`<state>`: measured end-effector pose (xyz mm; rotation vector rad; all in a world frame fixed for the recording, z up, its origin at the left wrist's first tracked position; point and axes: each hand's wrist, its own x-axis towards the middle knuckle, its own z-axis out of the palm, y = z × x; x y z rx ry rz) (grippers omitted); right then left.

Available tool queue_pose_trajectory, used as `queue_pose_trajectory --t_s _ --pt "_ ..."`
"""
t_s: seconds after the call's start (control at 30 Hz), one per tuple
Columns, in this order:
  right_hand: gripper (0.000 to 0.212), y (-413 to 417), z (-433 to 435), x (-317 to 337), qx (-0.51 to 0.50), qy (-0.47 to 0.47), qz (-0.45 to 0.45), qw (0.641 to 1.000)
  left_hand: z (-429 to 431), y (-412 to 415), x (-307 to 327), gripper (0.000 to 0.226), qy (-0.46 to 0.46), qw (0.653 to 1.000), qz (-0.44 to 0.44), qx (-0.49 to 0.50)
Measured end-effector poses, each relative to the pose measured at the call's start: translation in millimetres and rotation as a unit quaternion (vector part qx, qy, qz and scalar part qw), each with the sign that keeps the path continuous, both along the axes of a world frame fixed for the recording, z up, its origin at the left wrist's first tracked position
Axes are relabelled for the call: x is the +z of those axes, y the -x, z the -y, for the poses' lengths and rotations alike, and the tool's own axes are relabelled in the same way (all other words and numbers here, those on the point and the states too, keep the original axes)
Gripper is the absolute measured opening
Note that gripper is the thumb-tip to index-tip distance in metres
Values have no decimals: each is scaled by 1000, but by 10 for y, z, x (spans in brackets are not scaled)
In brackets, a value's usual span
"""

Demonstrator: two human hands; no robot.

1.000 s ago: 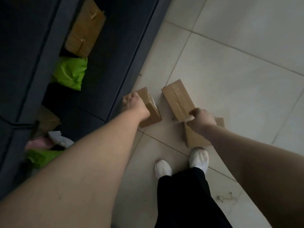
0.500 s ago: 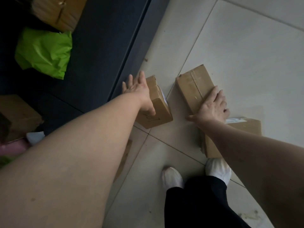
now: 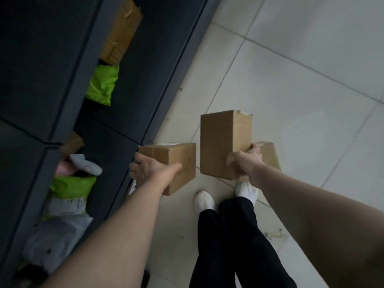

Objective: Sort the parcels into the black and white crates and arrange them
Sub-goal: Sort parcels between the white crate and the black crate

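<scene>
My left hand (image 3: 152, 170) grips a small brown cardboard box (image 3: 178, 161) with dark handwriting on its side, lifted off the floor. My right hand (image 3: 246, 162) holds a taller brown cardboard box (image 3: 223, 142) by its near edge, also raised. A third cardboard box (image 3: 269, 155) lies on the tiled floor behind my right hand, partly hidden. To the left stand dark crates (image 3: 133, 90) that hold a taped brown parcel (image 3: 119, 34), a bright green bag (image 3: 102, 84) and more soft parcels.
The lower crate compartment holds a green bag (image 3: 72, 187), a grey-white pouch (image 3: 86, 165) and white plastic mailers (image 3: 60, 223). My feet in white shoes (image 3: 204, 200) and black trousers stand on the pale tiled floor (image 3: 301, 90). A scrap of litter (image 3: 274, 233) lies by my right leg.
Both hands went from resting on the boxes on the floor to gripping them and lifting them up. The view has risen and swung back toward the crates.
</scene>
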<state>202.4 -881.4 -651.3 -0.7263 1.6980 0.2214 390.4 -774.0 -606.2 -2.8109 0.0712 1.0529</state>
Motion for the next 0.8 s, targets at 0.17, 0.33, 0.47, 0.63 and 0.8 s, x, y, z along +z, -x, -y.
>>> queue_pose_trajectory --t_s 0.17,0.33,0.47,0.63,0.8 --pt "125 -30 -121 970 19 -11 58 998 -76 58 956 116 34 999 16 -21" --pt "111 103 -194 1910 161 99 97 977 -91 106 1887 116 89 996 14 2" --pt "102 245 -277 2676 259 196 87 942 -117 150 2624 118 150 989 -4 17" --pt "121 355 -435 3479 293 276 93 911 -256 150 3418 122 237 971 -4 22" --pt "129 349 -451 4134 239 340 65 907 -682 148 3988 118 334 933 -57 122"
